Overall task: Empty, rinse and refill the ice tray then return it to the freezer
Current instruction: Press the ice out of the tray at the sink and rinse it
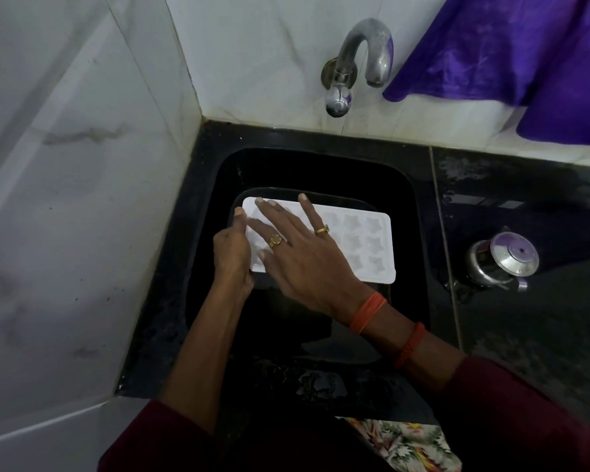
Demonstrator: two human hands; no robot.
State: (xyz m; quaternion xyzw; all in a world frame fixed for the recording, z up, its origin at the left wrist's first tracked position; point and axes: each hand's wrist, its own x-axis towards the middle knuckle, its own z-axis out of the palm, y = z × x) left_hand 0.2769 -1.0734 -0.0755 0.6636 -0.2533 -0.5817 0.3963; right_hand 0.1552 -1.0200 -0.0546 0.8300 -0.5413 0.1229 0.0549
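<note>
A black polished stone counter (525,335) filled the corner, with a black rectangular sink (321,165) sunk into it. At three o'clock from the sink, a small lidded stainless-steel pot with a spout (501,264) stood on the counter near the rim. Inside the sink, a white plastic ice tray with star-shaped cells (365,240) lay level across what looked like a dark rectangular container (348,200). Wet patches showed on the counter at one o'clock.

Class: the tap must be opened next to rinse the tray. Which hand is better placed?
Likely the right. The right hand lies flat and open on the white plastic star-moulded ice tray, gripping nothing, so it can lift to the chrome wall tap; the left hand holds the tray's end.
</note>
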